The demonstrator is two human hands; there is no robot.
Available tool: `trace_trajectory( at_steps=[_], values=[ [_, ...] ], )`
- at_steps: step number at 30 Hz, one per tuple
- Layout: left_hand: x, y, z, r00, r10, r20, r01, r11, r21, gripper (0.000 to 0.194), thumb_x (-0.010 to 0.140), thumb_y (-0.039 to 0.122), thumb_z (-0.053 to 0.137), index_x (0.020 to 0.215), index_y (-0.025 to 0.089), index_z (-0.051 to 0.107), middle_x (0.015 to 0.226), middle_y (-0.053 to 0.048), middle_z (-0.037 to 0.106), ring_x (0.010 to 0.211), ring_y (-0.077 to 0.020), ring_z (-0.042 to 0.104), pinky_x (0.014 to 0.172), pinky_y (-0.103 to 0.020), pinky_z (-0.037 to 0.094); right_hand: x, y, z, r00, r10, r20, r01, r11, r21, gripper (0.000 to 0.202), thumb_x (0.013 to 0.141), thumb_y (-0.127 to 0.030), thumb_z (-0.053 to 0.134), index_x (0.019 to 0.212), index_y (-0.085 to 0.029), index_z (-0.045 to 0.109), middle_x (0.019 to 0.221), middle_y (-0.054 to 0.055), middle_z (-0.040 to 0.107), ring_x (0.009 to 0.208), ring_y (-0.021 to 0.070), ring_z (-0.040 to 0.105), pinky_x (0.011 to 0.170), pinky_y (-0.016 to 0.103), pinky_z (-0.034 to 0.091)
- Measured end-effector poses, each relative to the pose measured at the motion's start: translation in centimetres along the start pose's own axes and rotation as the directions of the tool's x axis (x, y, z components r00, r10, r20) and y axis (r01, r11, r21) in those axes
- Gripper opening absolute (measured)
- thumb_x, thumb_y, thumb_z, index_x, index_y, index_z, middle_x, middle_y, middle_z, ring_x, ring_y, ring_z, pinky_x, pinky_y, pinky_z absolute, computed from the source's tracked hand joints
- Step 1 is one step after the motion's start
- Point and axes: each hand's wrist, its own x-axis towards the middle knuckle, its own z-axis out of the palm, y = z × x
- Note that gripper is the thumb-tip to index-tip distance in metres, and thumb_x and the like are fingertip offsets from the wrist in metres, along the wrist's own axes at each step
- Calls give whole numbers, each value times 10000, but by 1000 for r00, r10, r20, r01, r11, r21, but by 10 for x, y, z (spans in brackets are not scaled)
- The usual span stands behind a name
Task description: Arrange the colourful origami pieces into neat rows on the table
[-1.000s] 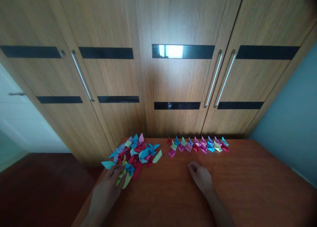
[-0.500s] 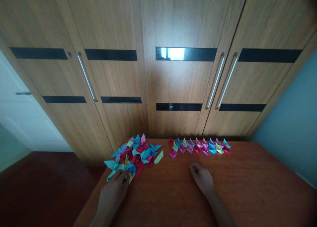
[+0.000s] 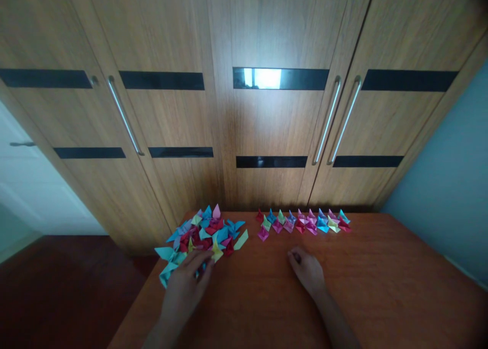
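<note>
Apparently, left hand [image 3: 186,284] pinches yellow folded paper [image 3: 217,251]; right hand [image 3: 308,272] rests loosely clenched.

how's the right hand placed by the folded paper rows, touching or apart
Apart: the head view shows a strip of brown tabletop between the right hand and the rows of folded paper pieces.

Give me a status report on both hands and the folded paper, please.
Left hand holding yellow paper piece at mixed pile. Right hand loosely curled at table. Paper rows beyond it.
</note>
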Motion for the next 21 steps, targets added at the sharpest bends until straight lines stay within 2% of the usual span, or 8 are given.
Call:
trace_trajectory(
  at_steps=[2,5,8,11,15,18,21],
  values=[
    [2,12,18,998,6,66,0,996,-92,218,848,314,480,950,241,657,955,-36,687,877,-187,643,775,-282,515,0,0,0,1000,-20,-6,20,998,52,235,855,-372,443,733,-241,594,630,-23,602,587,135,556,533,218,324],
    [2,38,48,983,12,184,30,974,-226,203,840,252,494,949,232,664,947,-36,688,840,-175,644,749,-271,511,1,-2,1,996,-83,-13,84,971,226,286,856,-421,439,737,-222,606,625,-7,592,582,143,541,552,229,359],
    [-1,67,78,954,65,294,41,939,-342,205,820,183,500,933,220,667,889,-35,682,771,-157,631,719,-252,495,0,-6,1,988,-149,31,120,886,448,334,841,-475,462,761,-196,627,606,1,576,580,147,533,570,237,394],
    [-2,90,98,919,158,360,13,903,-430,231,808,149,501,951,228,664,859,-19,669,733,-138,610,706,-234,471,-1,-11,-2,979,-182,93,87,782,617,372,821,-516,491,834,-181,651,648,11,594,595,148,540,577,243,417],
    [1,104,110,893,222,391,-20,889,-458,227,803,148,509,952,231,658,835,-9,650,724,-134,592,700,-229,449,-2,-16,-8,981,-165,106,44,713,700,365,790,-518,545,830,-174,662,738,30,622,665,156,549,605,244,428],
    [5,104,114,896,226,383,-24,885,-466,229,807,140,501,957,230,648,848,-4,648,719,-128,585,696,-224,442,0,-16,-11,987,-139,81,40,700,713,348,770,-505,576,743,-168,657,710,22,617,672,156,541,615,242,423],
    [9,101,117,902,222,371,-20,879,-476,226,818,144,488,964,226,640,862,-6,652,698,-119,578,683,-218,439,3,-11,-10,993,-107,47,42,698,715,343,779,-496,567,738,-169,660,683,13,612,643,146,530,601,238,419]
  ],
)
